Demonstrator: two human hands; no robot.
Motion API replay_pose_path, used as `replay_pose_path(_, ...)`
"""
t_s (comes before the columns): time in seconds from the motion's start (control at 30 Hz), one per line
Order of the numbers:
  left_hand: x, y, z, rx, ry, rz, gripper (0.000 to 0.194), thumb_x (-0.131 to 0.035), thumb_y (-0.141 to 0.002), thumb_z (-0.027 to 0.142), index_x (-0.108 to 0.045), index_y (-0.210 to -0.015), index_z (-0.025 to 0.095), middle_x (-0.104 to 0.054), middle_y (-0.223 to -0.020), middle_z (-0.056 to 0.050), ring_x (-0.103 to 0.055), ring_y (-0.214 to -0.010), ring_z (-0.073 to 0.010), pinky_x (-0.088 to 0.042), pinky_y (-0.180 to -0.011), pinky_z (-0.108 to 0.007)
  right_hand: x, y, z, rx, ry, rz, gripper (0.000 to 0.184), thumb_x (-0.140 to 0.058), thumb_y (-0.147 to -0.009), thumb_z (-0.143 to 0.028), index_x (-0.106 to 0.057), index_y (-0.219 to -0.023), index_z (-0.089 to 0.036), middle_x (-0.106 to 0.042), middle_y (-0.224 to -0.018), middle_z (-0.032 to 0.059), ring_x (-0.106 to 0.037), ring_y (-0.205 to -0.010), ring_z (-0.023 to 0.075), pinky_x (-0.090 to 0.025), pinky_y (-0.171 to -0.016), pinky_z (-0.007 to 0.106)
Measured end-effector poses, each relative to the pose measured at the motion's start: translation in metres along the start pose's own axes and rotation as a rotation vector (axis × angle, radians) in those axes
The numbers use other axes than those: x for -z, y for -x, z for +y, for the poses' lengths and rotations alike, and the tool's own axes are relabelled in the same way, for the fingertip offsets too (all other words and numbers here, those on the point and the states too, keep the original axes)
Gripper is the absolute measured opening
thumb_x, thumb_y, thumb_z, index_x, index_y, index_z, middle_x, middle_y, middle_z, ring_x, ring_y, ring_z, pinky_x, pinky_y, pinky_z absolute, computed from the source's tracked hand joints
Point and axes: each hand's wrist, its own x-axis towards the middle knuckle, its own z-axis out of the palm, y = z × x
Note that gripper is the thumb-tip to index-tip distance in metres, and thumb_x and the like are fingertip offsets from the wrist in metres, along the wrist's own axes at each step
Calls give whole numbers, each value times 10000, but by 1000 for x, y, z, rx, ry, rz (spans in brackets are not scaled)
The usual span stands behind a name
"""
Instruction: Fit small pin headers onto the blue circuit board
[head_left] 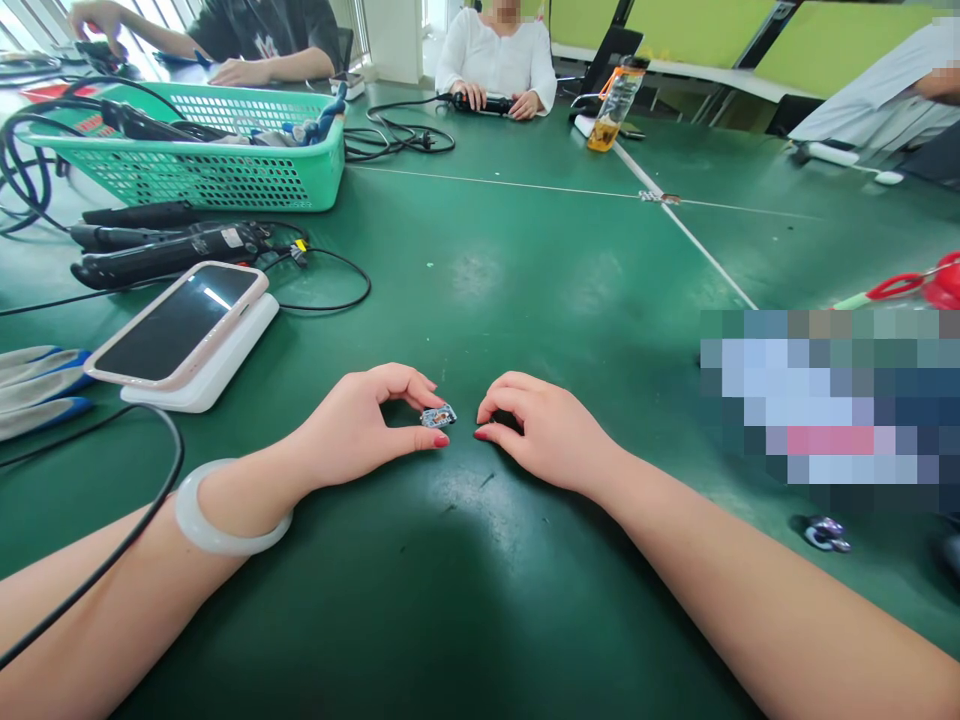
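Observation:
My left hand (375, 415) pinches a small circuit board (439, 416) between thumb and fingertips, just above or on the green table (480, 620). The board is pale blue and white with tiny dark and copper-coloured parts. A short way to its right, my right hand (544, 430) is closed, its thumb and curled fingers brought together at the table. Whatever may lie within those fingers is hidden. The two hands are apart. On my left wrist sits a pale bangle (214, 510), and a black cable (169, 480) runs across that forearm.
At left are a phone (180, 325) on a white box (240, 350), gloves (37, 390), black hair straighteners or similar handled tools (172, 250) with cords, and a green basket (202, 175). A bottle (615, 110) and seated people are farther back. A small shiny object (825, 533) lies right.

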Motion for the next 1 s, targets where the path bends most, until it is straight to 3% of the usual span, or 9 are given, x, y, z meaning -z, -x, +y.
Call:
replay_pose_path(0.07,0,0,0,-12,-5,1,334,-770,-653,433,-691,-871,193,-691,-1024,-86,-631,-1019,-259,-515,-909,-407,-1,0,1,4,-6,-4,21,-648,-828,-181,-659,-829,-200,-634,-905,1,-566,-753,110,-419,-669,245)
replay_pose_path(0.23,0,-1,1,-19,-24,4,320,-766,-656,434,-693,-857,197,-699,-982,-77,-626,-1034,-262,-509,-919,-405,-2,-1,4,-1,-24,6,154,-549,-861,-89,-654,-874,-200,-658,-877,2,-582,-791,121,-435,-716,258)
replay_pose_path(0.57,0,-1,-1,-9,-38,-12,333,-764,-657,445,-690,-864,194,-681,-1030,-79,-642,-976,-247,-527,-881,-393,-5,-5,6,-79,-50,99,167,-546,-869,-97,-673,-811,-189,-650,-833,12,-580,-774,125,-441,-706,255)
replay_pose_path(0.8,0,-1,-2,-1,-51,-17,332,-757,-662,455,-690,-866,201,-682,-1039,-77,-641,-975,-247,-524,-878,-388,2,-4,9,-72,-35,80,92,-621,-821,-120,-666,-774,-185,-614,-861,12,-574,-730,112,-454,-668,247)
replay_pose_path(1.0,-1,-2,-4,-5,-63,-15,328,-754,-658,461,-693,-859,209,-688,-1014,-65,-640,-966,-242,-519,-883,-385,-1,-1,4,-48,58,112,163,-563,-831,-65,-611,-712,-167,-583,-851,18,-557,-704,109,-455,-653,248)
